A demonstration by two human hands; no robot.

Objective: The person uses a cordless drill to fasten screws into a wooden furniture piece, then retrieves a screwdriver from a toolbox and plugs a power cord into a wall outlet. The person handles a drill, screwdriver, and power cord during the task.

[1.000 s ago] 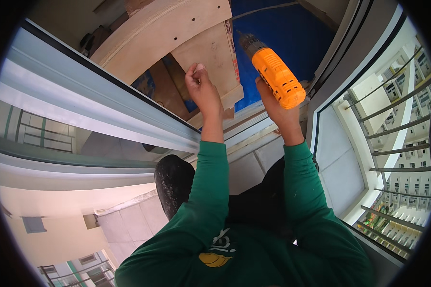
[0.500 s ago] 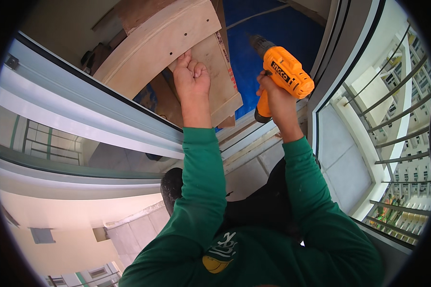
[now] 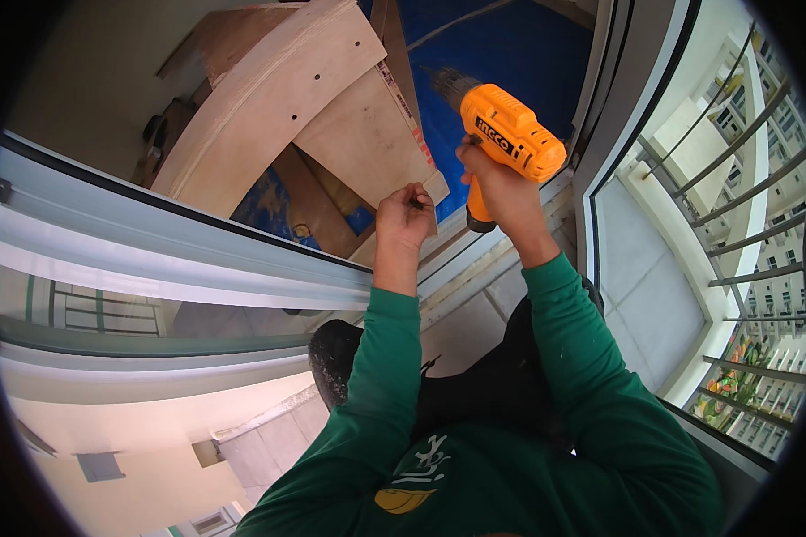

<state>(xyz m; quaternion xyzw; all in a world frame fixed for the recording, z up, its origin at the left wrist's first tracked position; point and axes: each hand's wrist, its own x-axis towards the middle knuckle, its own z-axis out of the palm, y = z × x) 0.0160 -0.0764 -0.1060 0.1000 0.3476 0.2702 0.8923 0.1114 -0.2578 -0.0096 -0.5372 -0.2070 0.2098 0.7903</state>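
Note:
In my right hand is an orange cordless drill, gripped round its handle, the dark chuck pointing up and to the left. My left hand is palm up with curled fingers, holding a few small dark pieces that look like screws. Just beyond it lies a curved plywood piece with several dark spots, holes or screw heads, along its face. A flat plywood panel joins its underside, and my left fingers are by the panel's near end.
Blue sheeting covers the floor beyond the drill. A sliding door frame runs along the left, and another frame stands at the right. Outside that one are metal railings. A door track crosses in front of my knees.
My left hand has come away from the curved plywood, moving nearer and to the right, and now shows small dark pieces in its fingers. The drill has shifted slightly left with my view.

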